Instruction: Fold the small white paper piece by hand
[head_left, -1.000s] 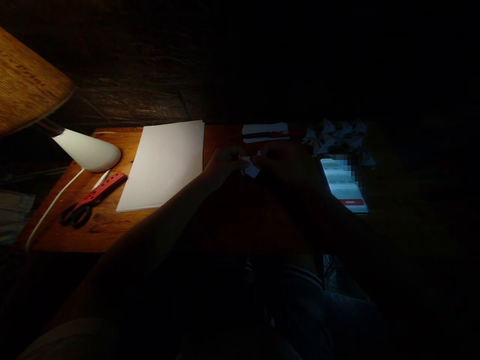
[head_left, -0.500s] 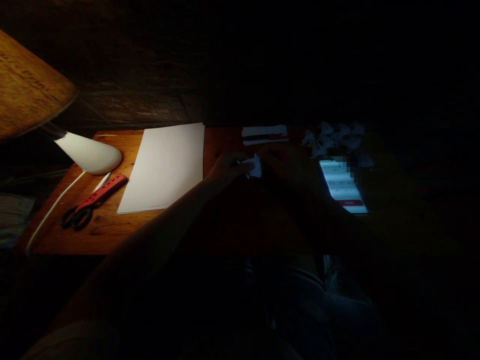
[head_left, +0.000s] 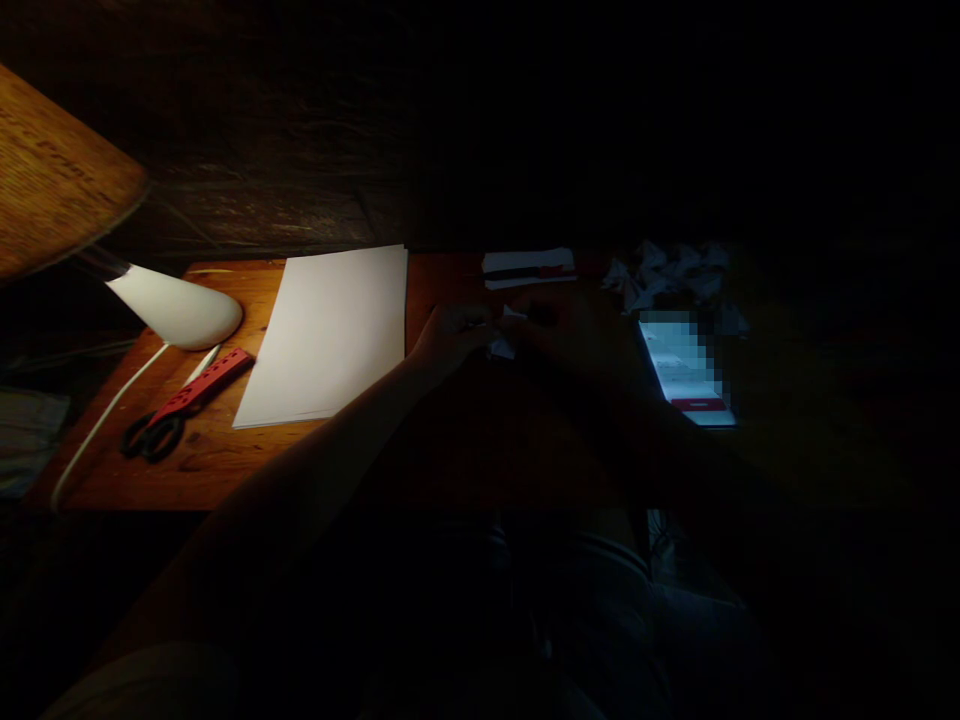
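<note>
A small piece of folded white paper (head_left: 504, 345) is held between my two hands above the dark middle of the wooden table. My left hand (head_left: 453, 335) pinches it from the left, its fingers closed. From the right, my right hand (head_left: 559, 325) closes on the paper too, though deep shadow hides most of its fingers. Just beyond the hands lie white paper strips (head_left: 517, 261) with a dark and red slim object (head_left: 536, 273) across them. The paper's exact folded shape is too dim to make out.
Left of my hands lies a stack of white paper sheets (head_left: 330, 335). Scissors in a red sheath (head_left: 199, 390) rest near a lamp's white base (head_left: 184, 308); its cord runs over the table edge. At right are a lit phone (head_left: 679, 375) and several folded paper pieces (head_left: 667, 272).
My right hand has shifted slightly left over the folded paper and now covers more of it. The paper's visible part has become smaller. The things on the table stay in place.
</note>
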